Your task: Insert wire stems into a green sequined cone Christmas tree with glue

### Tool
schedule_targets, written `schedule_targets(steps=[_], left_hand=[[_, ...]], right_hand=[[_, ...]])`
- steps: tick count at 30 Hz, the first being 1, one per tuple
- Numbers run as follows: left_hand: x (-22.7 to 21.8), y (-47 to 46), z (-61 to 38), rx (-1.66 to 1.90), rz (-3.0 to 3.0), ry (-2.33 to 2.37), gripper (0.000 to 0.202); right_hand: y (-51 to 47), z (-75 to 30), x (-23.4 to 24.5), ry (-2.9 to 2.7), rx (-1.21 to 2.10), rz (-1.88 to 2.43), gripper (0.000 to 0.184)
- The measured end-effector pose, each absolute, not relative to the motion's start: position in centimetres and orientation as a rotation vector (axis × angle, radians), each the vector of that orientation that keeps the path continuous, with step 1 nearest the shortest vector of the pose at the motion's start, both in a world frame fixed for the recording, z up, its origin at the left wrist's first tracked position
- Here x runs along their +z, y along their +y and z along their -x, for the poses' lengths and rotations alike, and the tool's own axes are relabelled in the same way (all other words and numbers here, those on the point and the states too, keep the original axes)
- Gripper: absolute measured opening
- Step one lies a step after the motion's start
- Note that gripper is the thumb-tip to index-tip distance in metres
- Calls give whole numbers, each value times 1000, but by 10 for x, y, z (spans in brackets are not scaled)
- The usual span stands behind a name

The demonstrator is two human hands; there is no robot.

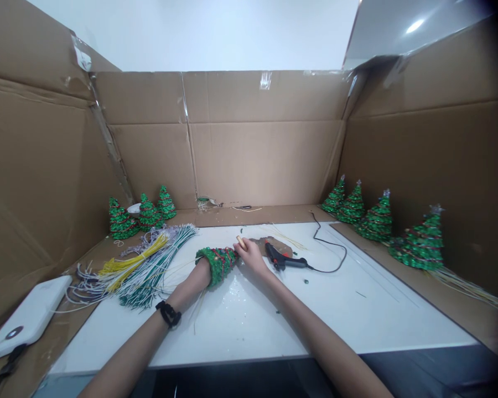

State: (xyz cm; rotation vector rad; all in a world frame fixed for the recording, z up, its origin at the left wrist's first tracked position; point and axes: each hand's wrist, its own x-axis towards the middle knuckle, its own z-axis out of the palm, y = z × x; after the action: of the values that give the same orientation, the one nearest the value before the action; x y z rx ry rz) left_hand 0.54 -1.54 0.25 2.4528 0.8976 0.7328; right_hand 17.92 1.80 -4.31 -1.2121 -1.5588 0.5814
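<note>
My left hand reaches into the open base of a small green beaded Christmas tree with a red garland. The tree lies on its side around that hand, its tip toward the right; my fingers are hidden inside. Closed around a tool with a short light wooden handle, my right hand is at the tree's tip. The working end of the tool cannot be seen. Thin pale wires trail from the tree's base. Right of my right hand, a black glue gun lies on a brown piece of cardboard.
Bundles of white, green and yellow wires lie at left, near a white power bank. Finished trees with star tops line the right side; three trees without stars stand back left. Cardboard walls surround the white board. The glue gun's cord curves rightward.
</note>
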Motion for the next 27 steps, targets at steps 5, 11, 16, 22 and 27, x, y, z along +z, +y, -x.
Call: schedule_targets(steps=[5,11,16,22,27], left_hand=[[10,-19,-9,707,-2446,891,31],[9,-18,-8,710,-2476,917,30],[3,-13,-6,731,-2452,888,32],[-9,-6,0,806,-2389,874,34],[-8,-9,-1,837,-2463,819,32]], right_hand=[[17,-179,-45,-1560,581,1191,29],[15,-180,-45,-1557,591,1162,26],[12,-181,-46,-1563,644,1152,26],[9,-179,-45,-1555,681,1116,25],[8,-179,-43,-1554,695,1084,27]])
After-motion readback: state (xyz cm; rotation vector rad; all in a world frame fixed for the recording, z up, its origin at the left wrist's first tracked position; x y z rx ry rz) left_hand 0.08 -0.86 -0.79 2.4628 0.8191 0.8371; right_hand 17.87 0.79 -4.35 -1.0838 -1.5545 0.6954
